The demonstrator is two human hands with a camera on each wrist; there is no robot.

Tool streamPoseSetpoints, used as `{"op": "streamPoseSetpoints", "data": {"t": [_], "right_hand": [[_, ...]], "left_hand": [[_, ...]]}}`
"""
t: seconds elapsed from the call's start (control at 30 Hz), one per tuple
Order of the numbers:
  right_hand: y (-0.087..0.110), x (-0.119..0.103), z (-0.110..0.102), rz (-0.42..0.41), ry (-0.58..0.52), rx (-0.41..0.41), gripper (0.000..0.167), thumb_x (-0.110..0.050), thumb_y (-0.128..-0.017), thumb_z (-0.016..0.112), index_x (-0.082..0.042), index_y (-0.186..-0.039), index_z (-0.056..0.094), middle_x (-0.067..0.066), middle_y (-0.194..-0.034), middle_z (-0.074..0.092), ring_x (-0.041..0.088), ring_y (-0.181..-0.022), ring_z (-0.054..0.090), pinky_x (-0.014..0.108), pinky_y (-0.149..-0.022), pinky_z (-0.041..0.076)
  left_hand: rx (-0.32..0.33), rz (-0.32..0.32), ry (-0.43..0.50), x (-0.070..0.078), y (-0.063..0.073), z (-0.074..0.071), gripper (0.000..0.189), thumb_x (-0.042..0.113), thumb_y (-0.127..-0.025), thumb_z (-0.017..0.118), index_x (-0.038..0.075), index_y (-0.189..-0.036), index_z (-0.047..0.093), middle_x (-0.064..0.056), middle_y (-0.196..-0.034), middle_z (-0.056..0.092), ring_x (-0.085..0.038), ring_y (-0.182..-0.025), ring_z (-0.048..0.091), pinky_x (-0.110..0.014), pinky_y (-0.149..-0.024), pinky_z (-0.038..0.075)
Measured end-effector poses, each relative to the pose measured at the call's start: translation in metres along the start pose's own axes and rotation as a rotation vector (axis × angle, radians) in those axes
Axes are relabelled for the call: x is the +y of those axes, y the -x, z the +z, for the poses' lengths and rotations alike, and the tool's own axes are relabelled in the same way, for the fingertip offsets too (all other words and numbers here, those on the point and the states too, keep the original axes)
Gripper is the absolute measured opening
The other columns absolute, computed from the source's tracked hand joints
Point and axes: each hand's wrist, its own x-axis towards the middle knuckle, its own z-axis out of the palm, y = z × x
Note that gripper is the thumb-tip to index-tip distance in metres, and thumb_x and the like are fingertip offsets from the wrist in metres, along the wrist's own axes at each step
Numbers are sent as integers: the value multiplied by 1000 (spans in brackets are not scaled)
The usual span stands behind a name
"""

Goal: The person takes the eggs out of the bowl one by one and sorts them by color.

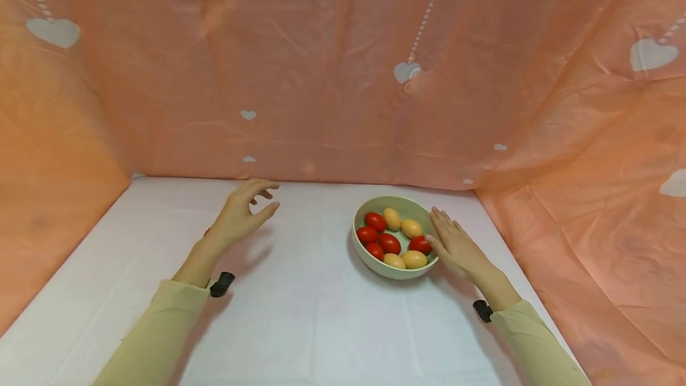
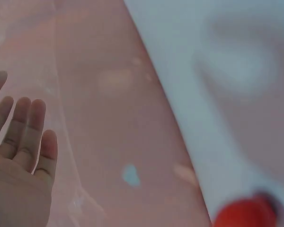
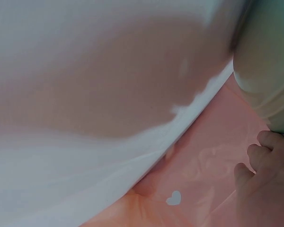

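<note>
A pale green bowl (image 1: 370, 262) holds several red eggs (image 1: 389, 243) and several yellow-tan eggs (image 1: 411, 229). At its right side, my right hand (image 1: 460, 249) holds the rim, thumb over the edge and fingers along the outside. The right wrist view shows these fingers against the outer wall of the bowl (image 3: 267, 71). My left hand (image 1: 236, 216) hovers above the table on the left, fingers loosely bent and holding nothing. Behind the left wrist a sliver of a red thing (image 1: 206, 232) shows, mostly hidden; a blurred red rounded thing (image 2: 246, 215) appears in the left wrist view.
A white cloth (image 1: 316, 326) covers the table. Peach curtains with white hearts (image 1: 321, 76) stand along the back and both sides, close behind the bowl. Dark bands (image 1: 222, 285) sit at both wrists, by the light sleeves.
</note>
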Motion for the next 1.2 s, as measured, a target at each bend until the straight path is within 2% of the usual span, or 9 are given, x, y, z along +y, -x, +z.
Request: {"op": "streamPoseSetpoints", "data": {"t": [0.1, 0.3, 0.47, 0.67, 0.8, 0.9, 1.03, 1.2], "right_hand": [[0, 0, 0, 1, 0, 3, 69, -38, -112, 41, 9, -160, 25, 26, -168, 23, 46, -155, 19, 63, -123, 16], [-1, 1, 1, 17, -6, -14, 69, -38, -112, 42, 7, -161, 24, 24, -169, 21, 45, -156, 18, 62, -124, 15], [-1, 2, 2, 25, -8, -23, 70, -40, -112, 40, 7, -161, 22, 23, -170, 19, 44, -157, 16, 61, -125, 14], [-1, 2, 2, 19, -18, -15, 70, -41, -112, 40, 6, -162, 22, 23, -170, 20, 44, -157, 16, 61, -125, 14], [-1, 3, 3, 18, -19, -8, 70, -39, -112, 40, 7, -161, 23, 23, -169, 20, 45, -156, 17, 61, -125, 14], [-2, 4, 3, 23, -9, -17, 70, -41, -113, 39, 7, -161, 22, 22, -170, 19, 44, -156, 17, 61, -125, 14], [-3, 4, 4, 29, -5, -30, 71, -41, -113, 39, 6, -162, 22, 21, -171, 18, 43, -157, 16, 60, -126, 13], [-3, 5, 3, 23, 5, -27, 70, -40, -113, 38, 7, -161, 22, 21, -170, 18, 43, -157, 17, 61, -125, 14]], "left_hand": [[-2, 33, 37, 11, -12, 17, 40, 5, -94, 75, 5, -133, 65, -12, -128, 65, -29, -105, 66, -49, -83, 51], [-52, 50, 119, 30, -31, 48, 38, 7, -95, 75, 7, -132, 66, -10, -131, 65, -27, -104, 67, -50, -84, 52], [-96, 71, 146, 41, -45, 70, 36, 9, -95, 75, 9, -131, 67, -8, -129, 65, -24, -102, 67, -45, -84, 53], [-178, 131, 165, 52, -60, 97, 36, 8, -95, 75, 7, -130, 67, -8, -121, 67, -21, -96, 65, -51, -83, 55], [-268, 157, 136, 59, -67, 114, 36, 7, -95, 74, 6, -131, 67, -10, -117, 68, -19, -94, 63, -39, -77, 55], [-360, 169, 91, 64, -71, 125, 34, 8, -96, 72, 5, -130, 68, -9, -115, 67, -18, -93, 63, -30, -77, 53], [-501, 193, 42, 70, -77, 139, 32, 7, -96, 71, 3, -128, 70, -9, -116, 66, -22, -97, 64, -30, -87, 54], [-636, 251, -22, 74, -84, 157, 30, 9, -98, 71, 2, -127, 71, -10, -118, 66, -23, -104, 63, -36, -95, 52]]}}
